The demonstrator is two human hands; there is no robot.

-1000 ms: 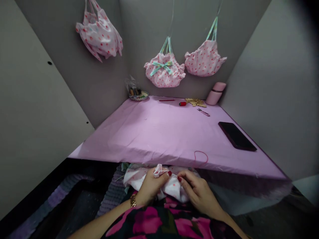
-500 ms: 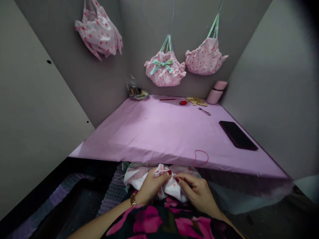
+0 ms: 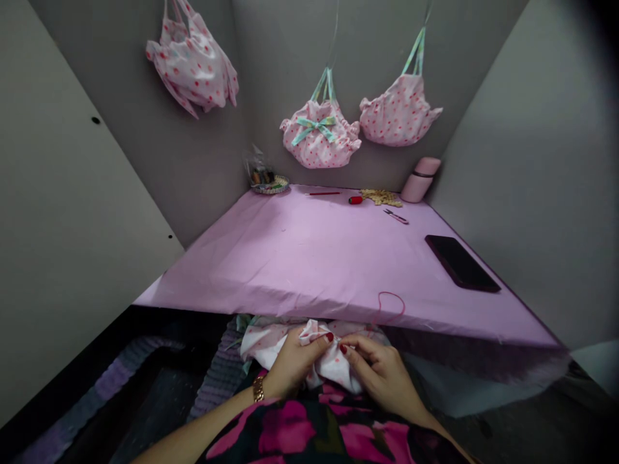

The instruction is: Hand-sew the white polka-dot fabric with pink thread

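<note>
White-and-pink polka-dot cloth [image 3: 333, 367] lies bunched in my lap, just below the table's front edge. My left hand [image 3: 293, 361] is closed on a gathered fold of it, thumb pressed on top. Close beside, my right hand [image 3: 380, 367] pinches thumb and forefinger together at the same fold. Whatever sits between those right fingertips is too small to make out. A loop of red thread [image 3: 393, 294] rests on the table edge above my right hand; its ends are not clear. Green ties [image 3: 244, 322] show at the cloth's left end.
On the pink-covered table [image 3: 300, 251] are a phone [image 3: 461, 263], thread snips [image 3: 396, 216], a red thread spool [image 3: 355, 200], a red pencil-like stick [image 3: 323, 193], a beige pile [image 3: 381, 196], a pink bottle [image 3: 420, 180] and a small basket [image 3: 271, 185]. Polka-dot garments [image 3: 322, 145] hang behind.
</note>
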